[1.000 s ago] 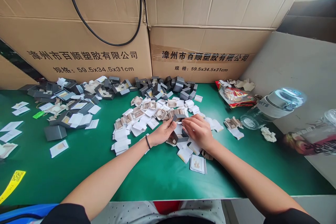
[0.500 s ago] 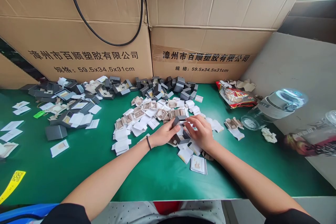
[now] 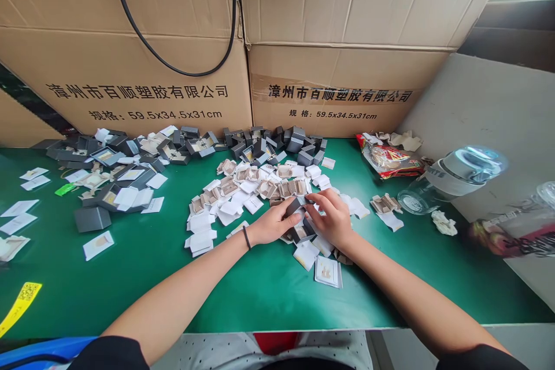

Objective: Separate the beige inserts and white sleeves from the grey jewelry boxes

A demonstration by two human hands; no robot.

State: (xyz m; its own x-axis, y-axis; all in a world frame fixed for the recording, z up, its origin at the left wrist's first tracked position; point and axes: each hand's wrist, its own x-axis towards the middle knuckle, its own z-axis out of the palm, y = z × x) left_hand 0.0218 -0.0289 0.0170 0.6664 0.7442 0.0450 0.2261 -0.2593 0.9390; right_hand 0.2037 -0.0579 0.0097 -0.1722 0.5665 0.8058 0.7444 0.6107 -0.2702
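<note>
**Both hands on one grey box, mid-bench**

Left hand point(image 3: 272, 224) and right hand point(image 3: 333, 218) meet over the green-topped bench point(image 3: 243, 292). The fingers of both are closed on a small dark-grey cardboard box point(image 3: 295, 206), held just above the litter.

- Box lies between the hands and touches both, so neither is nearer.
- Box is tilted, its long axis roughly left to right.
- Left thumb rests on its near-left face; right fingertips pinch its right edge.
- An open grey box tray point(image 3: 302, 234) lies just below, on the near side.
- Loose white paper cards point(image 3: 202, 224) lie to the left.
- A heap of grey boxes point(image 3: 277, 141) lies far, against the brown shipping cartons point(image 3: 130, 69).
- A clear plastic bottle point(image 3: 455, 176) lies on its side at right.
</note>
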